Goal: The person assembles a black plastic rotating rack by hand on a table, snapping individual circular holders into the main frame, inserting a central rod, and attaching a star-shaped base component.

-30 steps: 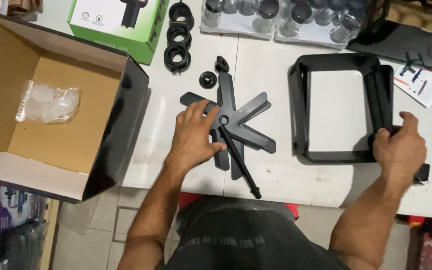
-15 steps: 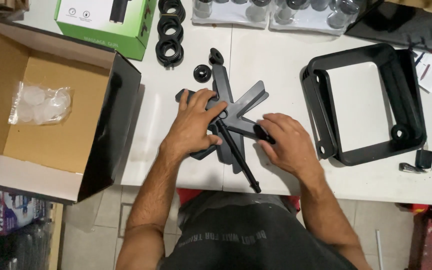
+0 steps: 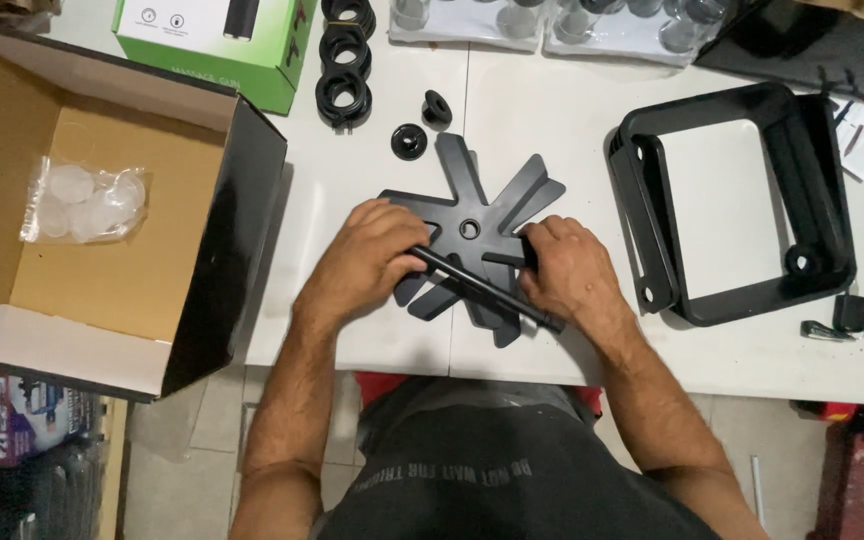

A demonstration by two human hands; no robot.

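Left hand grip closed on upper end of black rod. Rod lies diagonally across flat black star-shaped blade piece, matte, round centre hole, spread on white counter mid-front. Right hand presses blade's right arms; grip closure can't be told.

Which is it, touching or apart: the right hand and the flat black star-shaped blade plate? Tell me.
Touching. The head view shows the right hand pressed onto the black star-shaped plate, fingers covering its right arm.
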